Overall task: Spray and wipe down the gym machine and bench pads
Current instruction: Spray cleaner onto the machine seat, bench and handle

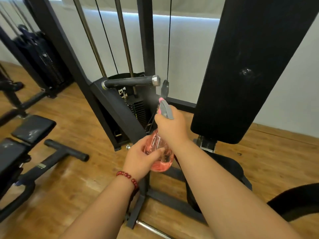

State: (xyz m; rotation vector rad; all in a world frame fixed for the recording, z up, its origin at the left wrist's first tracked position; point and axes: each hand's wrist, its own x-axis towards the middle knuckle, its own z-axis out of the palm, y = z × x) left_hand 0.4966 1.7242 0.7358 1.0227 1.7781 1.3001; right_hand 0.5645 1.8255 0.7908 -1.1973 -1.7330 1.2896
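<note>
A pink see-through spray bottle (pixel 160 156) with a grey and pink trigger head is held up in front of the gym machine (pixel 119 111). My right hand (pixel 170 127) grips its neck and trigger. My left hand (pixel 140 158) cups the bottle's body from the left. A faint mist leaves the nozzle toward the black grip handle (pixel 131 81) with a chrome end cap. A tall black back pad (pixel 250 66) stands upright to the right, with a scuff on its surface.
A black bench (pixel 32 128) with worn pads lies low at the left, its foot bar (pixel 65 150) jutting over the wooden floor. The weight stack (pixel 138 112), guide rods and cables rise behind the handle. A dark seat (pixel 229 168) sits below the back pad.
</note>
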